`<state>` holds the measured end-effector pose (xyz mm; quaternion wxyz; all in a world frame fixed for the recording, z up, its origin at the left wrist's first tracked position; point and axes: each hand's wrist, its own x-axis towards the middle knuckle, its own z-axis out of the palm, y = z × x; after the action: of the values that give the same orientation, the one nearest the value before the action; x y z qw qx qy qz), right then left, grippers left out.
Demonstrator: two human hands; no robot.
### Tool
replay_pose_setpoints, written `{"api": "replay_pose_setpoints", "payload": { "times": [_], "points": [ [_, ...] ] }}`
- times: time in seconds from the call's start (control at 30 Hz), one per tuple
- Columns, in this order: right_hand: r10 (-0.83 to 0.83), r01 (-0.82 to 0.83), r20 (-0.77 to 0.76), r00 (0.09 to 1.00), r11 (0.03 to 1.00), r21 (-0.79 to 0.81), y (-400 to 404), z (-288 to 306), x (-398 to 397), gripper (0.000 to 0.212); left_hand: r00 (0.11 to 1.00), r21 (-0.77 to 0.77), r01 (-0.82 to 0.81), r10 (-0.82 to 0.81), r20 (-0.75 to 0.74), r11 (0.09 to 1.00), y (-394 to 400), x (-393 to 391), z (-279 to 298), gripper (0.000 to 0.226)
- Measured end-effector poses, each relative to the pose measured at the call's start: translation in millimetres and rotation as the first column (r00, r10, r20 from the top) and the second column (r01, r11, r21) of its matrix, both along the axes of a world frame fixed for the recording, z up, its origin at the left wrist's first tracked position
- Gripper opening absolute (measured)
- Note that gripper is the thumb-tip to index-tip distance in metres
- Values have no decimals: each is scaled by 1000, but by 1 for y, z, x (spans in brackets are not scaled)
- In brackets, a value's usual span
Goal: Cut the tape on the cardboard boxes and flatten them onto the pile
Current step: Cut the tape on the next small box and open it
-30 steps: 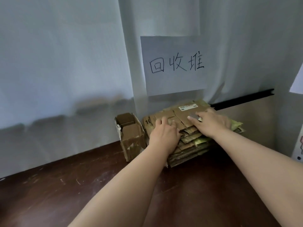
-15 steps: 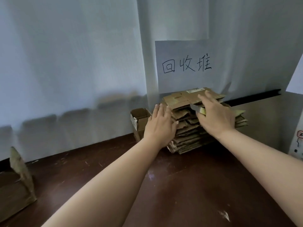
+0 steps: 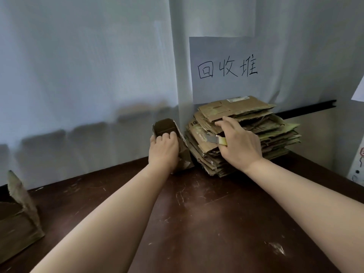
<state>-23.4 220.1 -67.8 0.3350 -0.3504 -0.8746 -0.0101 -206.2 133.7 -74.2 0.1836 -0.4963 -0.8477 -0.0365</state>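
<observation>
A stack of flattened cardboard (image 3: 246, 123) stands against the white curtain under a paper sign. Just left of it sits a small open cardboard box (image 3: 167, 128), upright. My left hand (image 3: 163, 150) grips that box over its near rim, fingers curled inside. My right hand (image 3: 239, 144) hovers in front of the stack and holds a yellow-handled utility knife (image 3: 216, 139), blade pointing left toward the box. Its index finger touches the stack's upper sheets.
Everything rests on a dark brown scratched table (image 3: 197, 213). Another open cardboard box (image 3: 17, 217) stands at the table's left edge. The handwritten paper sign (image 3: 226, 69) hangs on the curtain. A black rail (image 3: 307, 109) runs behind the stack at right.
My left hand has moved off the stack to the left and taken hold of the small open box. My right hand has lifted from the top sheets and drawn back with the knife.
</observation>
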Motion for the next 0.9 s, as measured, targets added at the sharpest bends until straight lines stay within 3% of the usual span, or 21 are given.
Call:
{"api": "replay_pose_setpoints", "payload": {
  "times": [0.1,0.27,0.33,0.43,0.5,0.57,0.6,0.63,0.7,0.73,0.83,0.9],
  "points": [
    [46,-46,-5,999,998,45,-12,0,1,43,999,108,51,-53,15,993,-26,-12,1,40],
    [158,-158,-16,987,987,3,-54,2,-6,36,947,227,198,-245,205,954,-95,-23,11,44],
    [184,-179,18,983,972,-150,-72,-7,-12,36,824,262,274,-367,433,925,-128,-26,14,44],
    [177,-157,8,984,893,-423,-95,-17,-18,56,439,322,364,-466,768,874,-175,-19,23,49],
    [192,-175,-22,981,836,-521,-107,-21,-22,65,361,312,389,-455,814,866,-198,-13,24,47],
    [213,-177,0,977,811,-557,-118,-27,-26,61,328,340,342,-451,830,876,-217,-13,14,42],
    [215,-162,29,976,809,-565,-124,-30,-28,54,370,367,278,-452,811,888,-226,-15,5,41],
    [214,-145,56,975,811,-567,-130,-33,-29,50,478,398,185,-436,763,899,-234,-23,-7,41],
    [209,-129,80,975,818,-561,-141,-35,-31,50,754,391,-19,-244,610,920,-249,-39,-29,43],
    [211,-134,74,975,818,-560,-146,-35,-32,49,812,383,-105,-143,566,918,-254,-44,-37,45],
    [220,-159,41,975,812,-562,-158,-35,-36,47,829,403,-260,-10,559,877,-261,-47,-42,52],
    [196,-146,32,980,819,-555,-164,-36,-38,48,867,423,-221,-22,499,879,-263,-43,-32,49]
  ]
}}
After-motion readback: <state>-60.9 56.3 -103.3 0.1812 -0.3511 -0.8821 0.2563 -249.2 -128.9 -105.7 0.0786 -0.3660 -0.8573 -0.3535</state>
